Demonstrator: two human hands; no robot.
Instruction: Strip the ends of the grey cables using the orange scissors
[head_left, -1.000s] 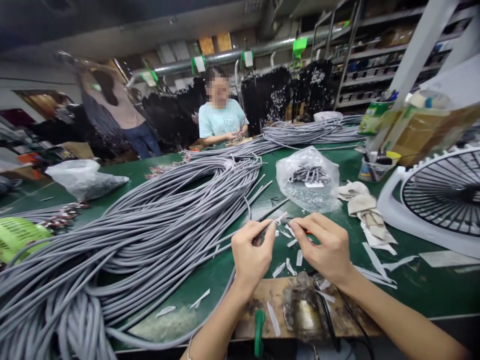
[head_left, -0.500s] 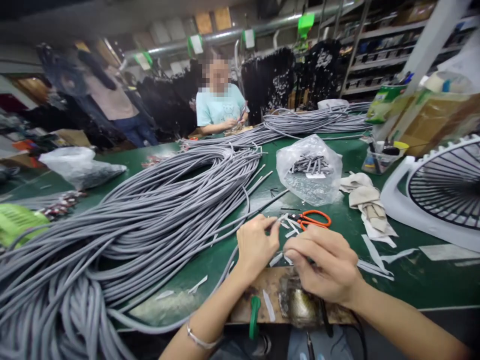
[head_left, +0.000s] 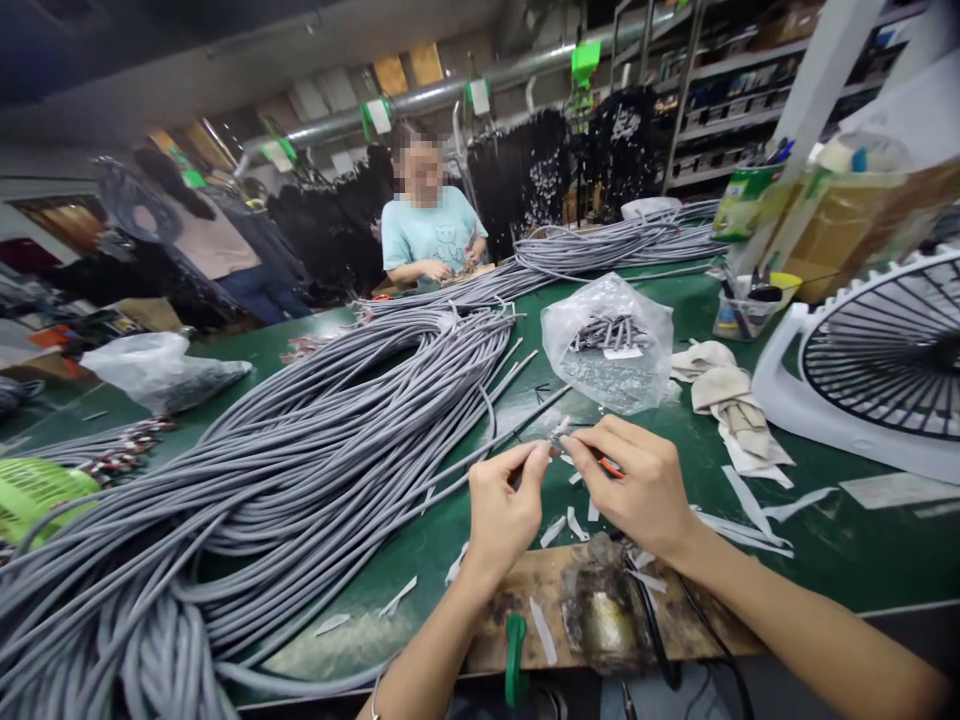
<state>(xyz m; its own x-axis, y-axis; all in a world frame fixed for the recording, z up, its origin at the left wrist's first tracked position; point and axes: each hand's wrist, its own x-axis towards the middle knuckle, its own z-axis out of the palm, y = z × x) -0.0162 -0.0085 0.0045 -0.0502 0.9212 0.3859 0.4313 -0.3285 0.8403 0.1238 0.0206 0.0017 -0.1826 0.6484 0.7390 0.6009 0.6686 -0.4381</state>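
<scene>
The end of a grey cable is pinched in the left hand's grip, its tip met by the pressed-together fingertips of the right hand. Orange-handled scissors are partly hidden just under the right grip, and white offcuts lie below on the green table. A close, steady pinch is best kept, so that the end is not bent.

A left hand and a right hand make two at bottom center, with one seated co-worker at upper center and one standing person at upper left. There is one large heap of grey cable at lower left, one smaller bundle of grey cable at upper center, two clear plastic bags at center and left, and one white-framed fan at right
</scene>
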